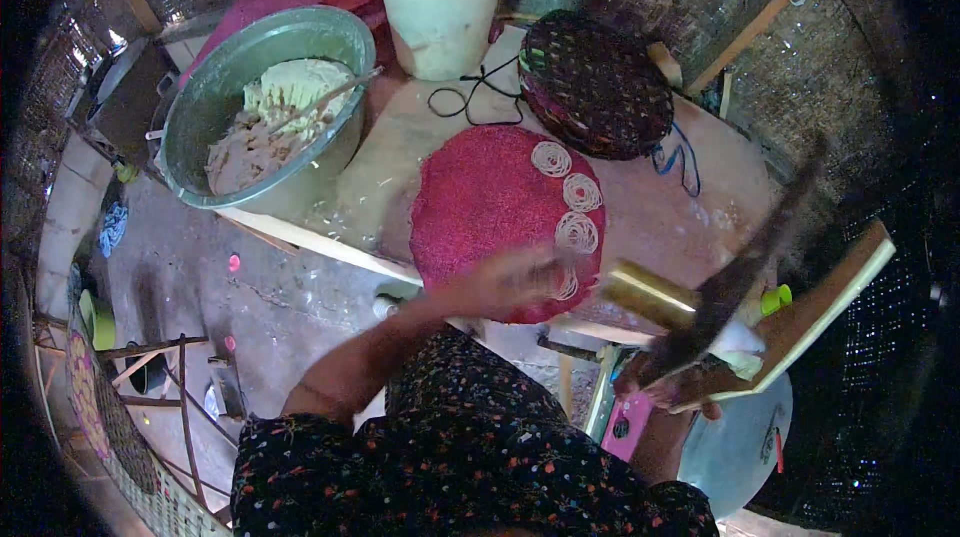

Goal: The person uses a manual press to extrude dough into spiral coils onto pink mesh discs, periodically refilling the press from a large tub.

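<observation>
A round red woven mat [480, 207] lies on the table, with several white strand coils [581, 193] along its right side. My left hand [520, 279] reaches across the mat's near part beside the nearest coil; its fingers are smeared by motion. To its right, my right hand [640, 380] is closed round the lower ends of a wooden-armed press [770, 247]. A brass-coloured cylinder [652, 295] juts from the press toward the mat's right edge. Something white [738, 349], perhaps cloth or dough, sits between the wooden arms.
A large grey-green basin [185, 137] holding pale dough and a stick stands at the table's left. Behind are a white bucket [445, 22] and a stack of dark round woven mats [597, 87] with cords. A round metal lid [750, 432] is at the lower right, near a yellow-green cup [776, 299].
</observation>
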Tool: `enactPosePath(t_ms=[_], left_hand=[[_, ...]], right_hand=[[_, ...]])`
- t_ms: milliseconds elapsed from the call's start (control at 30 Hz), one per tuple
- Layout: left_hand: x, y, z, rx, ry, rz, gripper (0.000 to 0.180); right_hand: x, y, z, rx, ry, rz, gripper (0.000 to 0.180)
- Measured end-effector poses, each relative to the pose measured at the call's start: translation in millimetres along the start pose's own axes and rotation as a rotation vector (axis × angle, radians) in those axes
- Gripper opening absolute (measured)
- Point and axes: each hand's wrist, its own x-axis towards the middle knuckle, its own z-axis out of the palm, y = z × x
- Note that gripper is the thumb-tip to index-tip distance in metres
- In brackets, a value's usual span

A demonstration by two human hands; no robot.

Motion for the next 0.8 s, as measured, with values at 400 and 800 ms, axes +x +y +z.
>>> enactPosePath(t_ms=[400, 800], left_hand=[[103, 93, -23, -1.126, -0.102, 0.263, 0.089], [70, -82, -97, -1.484, 0.121, 0.382, 0.048]], right_hand=[[49, 8, 17, 0.080, -0.110, 0.514, 0.086], [80, -4, 68, -0.728, 0.220, 0.794, 0.069]])
